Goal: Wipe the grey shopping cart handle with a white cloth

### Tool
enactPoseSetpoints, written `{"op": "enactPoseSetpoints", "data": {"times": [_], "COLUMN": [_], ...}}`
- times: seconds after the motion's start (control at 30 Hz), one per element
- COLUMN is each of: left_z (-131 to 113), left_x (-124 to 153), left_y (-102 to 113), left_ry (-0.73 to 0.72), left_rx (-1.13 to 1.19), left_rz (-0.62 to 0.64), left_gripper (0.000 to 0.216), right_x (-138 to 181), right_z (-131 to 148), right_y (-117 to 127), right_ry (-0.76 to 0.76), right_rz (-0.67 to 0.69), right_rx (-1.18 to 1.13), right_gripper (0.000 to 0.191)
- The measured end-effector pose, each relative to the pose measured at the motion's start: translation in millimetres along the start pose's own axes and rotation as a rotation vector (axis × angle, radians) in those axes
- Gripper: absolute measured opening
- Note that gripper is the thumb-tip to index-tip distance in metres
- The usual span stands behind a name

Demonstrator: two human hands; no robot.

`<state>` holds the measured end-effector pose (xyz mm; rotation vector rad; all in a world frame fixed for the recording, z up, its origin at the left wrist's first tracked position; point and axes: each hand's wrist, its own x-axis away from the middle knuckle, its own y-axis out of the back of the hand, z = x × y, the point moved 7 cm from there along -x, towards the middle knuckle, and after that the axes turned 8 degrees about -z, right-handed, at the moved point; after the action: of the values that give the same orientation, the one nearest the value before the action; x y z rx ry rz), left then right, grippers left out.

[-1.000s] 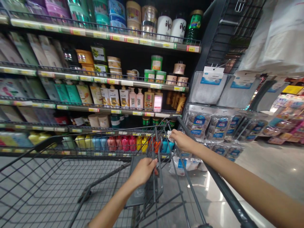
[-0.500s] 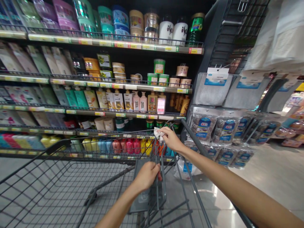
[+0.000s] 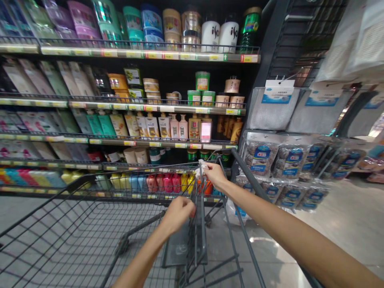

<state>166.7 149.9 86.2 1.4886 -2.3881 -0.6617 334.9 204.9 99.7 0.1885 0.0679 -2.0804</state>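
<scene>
A dark wire shopping cart (image 3: pixel 90 224) fills the lower left of the head view, its basket holding nothing visible. My left hand (image 3: pixel 177 214) is closed on the wire child-seat flap (image 3: pixel 198 224) at the cart's near end. My right hand (image 3: pixel 213 175) reaches further forward and pinches a small crumpled white wipe (image 3: pixel 200 168) against the top of the flap's wire frame. The cart's dark handle bar (image 3: pixel 249 176) runs beneath my right forearm.
Store shelves (image 3: pixel 150 108) behind the cart hold bottles, tubs and pouches with price strips. A dark rack (image 3: pixel 288 160) at right hangs packaged scourers and grey cloths. Shiny floor (image 3: pixel 345 216) opens to the right.
My right hand with the wipe has moved left along the top of the flap frame. My left hand has shifted slightly up on the flap. The view has drifted a little.
</scene>
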Motion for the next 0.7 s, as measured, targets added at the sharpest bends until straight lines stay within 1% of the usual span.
{"op": "enactPoseSetpoints", "data": {"times": [0.07,0.13,0.17,0.23,0.3,0.37,0.43,0.53,0.6,0.7], "left_z": [-3.6,-13.7,-20.5,-32.8,-39.2,-38.2,-32.9,-30.3,-33.4,-36.1], "left_x": [-0.2,4.0,7.0,11.8,13.4,11.5,8.6,8.1,9.6,11.3], "left_y": [19.2,34.3,37.3,34.7,29.4,29.2,35.3,47.3,52.0,57.2], "left_ry": [0.01,-0.064,-0.12,-0.218,-0.267,-0.257,-0.217,-0.208,-0.231,-0.224], "left_rx": [0.095,0.119,0.109,0.091,0.069,0.061,0.06,0.017,-0.023,-0.02], "left_rz": [-0.144,-0.294,-0.334,-0.331,-0.3,-0.309,-0.366,-0.464,-0.487,-0.504], "left_gripper": [0.033,0.037,0.038,0.038,0.034,0.03,0.027,0.024,0.023,0.023], "right_x": [2.8,7.2,10.8,21.0,33.7,45.3,53.0,58.2,62.5,76.0], "right_z": [0.4,3.0,4.5,7.6,10.9,15.1,19.6,26.0,30.7,36.7], "right_y": [-0.8,-3.1,-5.7,-13.8,-25.3,-36.2,-42.9,-44.5,-45.2,-52.4], "right_ry": [-0.012,-0.014,-0.013,-0.01,0.008,0.049,0.1,0.145,0.158,0.152], "right_rz": [-0.011,-0.014,-0.006,0.028,0.093,0.168,0.222,0.241,0.258,0.354], "right_rx": [0.002,0.02,0.032,0.055,0.083,0.129,0.185,0.227,0.233,0.233], "right_gripper": [0.017,0.012,0.011,0.011,0.01,0.011,0.012,0.012,0.013,0.014]}}
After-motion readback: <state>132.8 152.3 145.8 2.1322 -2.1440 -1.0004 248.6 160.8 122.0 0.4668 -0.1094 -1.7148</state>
